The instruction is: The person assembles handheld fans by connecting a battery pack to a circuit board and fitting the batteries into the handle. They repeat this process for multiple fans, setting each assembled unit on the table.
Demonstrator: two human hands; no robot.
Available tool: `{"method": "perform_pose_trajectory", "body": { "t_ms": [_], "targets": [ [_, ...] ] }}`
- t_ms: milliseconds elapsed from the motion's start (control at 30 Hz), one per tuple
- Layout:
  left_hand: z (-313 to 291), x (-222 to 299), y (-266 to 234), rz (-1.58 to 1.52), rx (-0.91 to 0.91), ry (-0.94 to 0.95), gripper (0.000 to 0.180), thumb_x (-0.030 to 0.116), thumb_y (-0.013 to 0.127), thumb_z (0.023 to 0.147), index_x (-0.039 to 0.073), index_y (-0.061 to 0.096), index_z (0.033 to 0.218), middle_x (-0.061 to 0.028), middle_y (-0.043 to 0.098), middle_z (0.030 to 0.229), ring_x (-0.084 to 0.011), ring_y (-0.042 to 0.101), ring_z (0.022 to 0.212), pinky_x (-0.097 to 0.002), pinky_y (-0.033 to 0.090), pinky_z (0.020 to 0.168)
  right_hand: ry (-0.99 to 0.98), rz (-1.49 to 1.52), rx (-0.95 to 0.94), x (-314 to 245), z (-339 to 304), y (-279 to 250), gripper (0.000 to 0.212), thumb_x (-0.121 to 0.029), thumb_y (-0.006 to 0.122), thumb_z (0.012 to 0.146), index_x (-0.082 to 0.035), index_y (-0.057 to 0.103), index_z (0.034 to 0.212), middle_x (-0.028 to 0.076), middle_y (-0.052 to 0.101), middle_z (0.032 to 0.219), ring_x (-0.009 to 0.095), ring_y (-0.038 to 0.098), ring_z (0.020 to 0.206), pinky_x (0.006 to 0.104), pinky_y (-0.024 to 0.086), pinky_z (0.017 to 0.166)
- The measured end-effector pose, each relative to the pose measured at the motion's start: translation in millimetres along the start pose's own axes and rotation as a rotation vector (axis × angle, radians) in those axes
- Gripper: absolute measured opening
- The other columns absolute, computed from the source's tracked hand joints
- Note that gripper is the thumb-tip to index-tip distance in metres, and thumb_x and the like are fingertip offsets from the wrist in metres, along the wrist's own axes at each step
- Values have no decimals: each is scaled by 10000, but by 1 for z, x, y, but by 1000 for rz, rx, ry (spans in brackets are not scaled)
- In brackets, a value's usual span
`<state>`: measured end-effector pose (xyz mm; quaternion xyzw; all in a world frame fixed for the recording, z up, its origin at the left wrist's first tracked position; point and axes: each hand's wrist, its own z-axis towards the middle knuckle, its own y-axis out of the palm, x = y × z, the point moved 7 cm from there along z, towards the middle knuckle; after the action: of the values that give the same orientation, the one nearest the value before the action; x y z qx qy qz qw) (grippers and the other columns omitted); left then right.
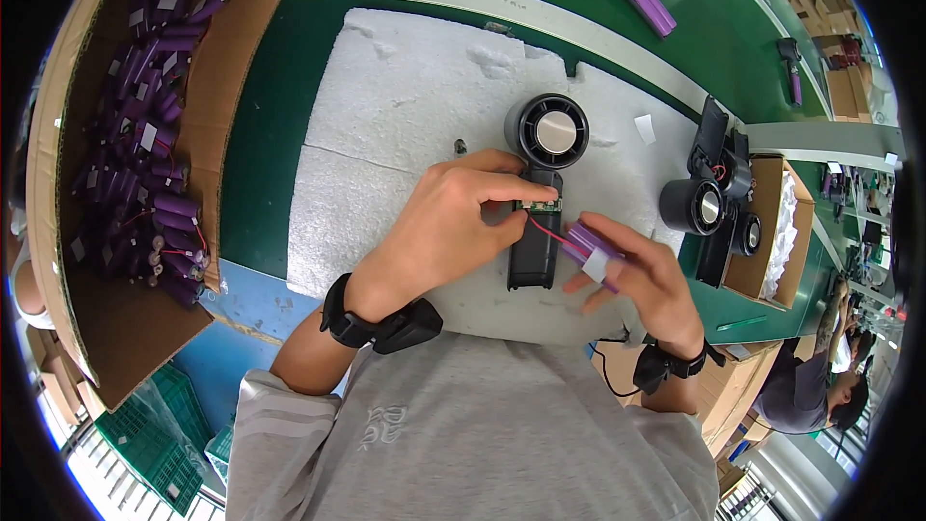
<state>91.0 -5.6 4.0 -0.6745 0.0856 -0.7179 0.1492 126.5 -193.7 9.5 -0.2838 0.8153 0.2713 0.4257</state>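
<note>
A black handheld fan (547, 130) with a round silver hub lies on the white foam sheet, its handle pointing toward me. Its handle casing (531, 256) is uncovered, and a small green circuit board (542, 204) shows near the neck. My left hand (439, 217) grips the fan's upper handle, with the index finger across the board and the thumb beside it. In my right hand (641, 275) is a purple battery (585, 243) with a white label, held tilted just right of the handle. Red wire (546, 229) runs from the battery toward the board by my left thumb.
On the left stands a cardboard box (246, 68) of purple batteries. The foam sheet (376, 87) covers the green bench before me. More black fan units (691, 205) and an open carton (796, 260) sit at right. Another person (805, 391) is at far right.
</note>
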Motion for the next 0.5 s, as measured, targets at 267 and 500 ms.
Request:
{"method": "perform_pose_trajectory", "body": {
  "t_ms": [267,500],
  "targets": [
    [1,-2,2,51,-21,11,351,-46,688,724,113,752,1029,-155,663,1058,-234,688,833,-279,550,694,-285,-1020,512,-26,-9,-9,206,63,680,800,24,667,1002,113,676,996,232,680,824,328,533,653],
    [0,-3,1,28,24,65,303,27,692,724,142,761,995,-157,673,1027,-287,681,765,-325,554,689,-596,-1273,256,-37,-11,16,169,36,753,715,46,676,865,146,679,1010,286,662,787,348,540,667]
  ]
}}
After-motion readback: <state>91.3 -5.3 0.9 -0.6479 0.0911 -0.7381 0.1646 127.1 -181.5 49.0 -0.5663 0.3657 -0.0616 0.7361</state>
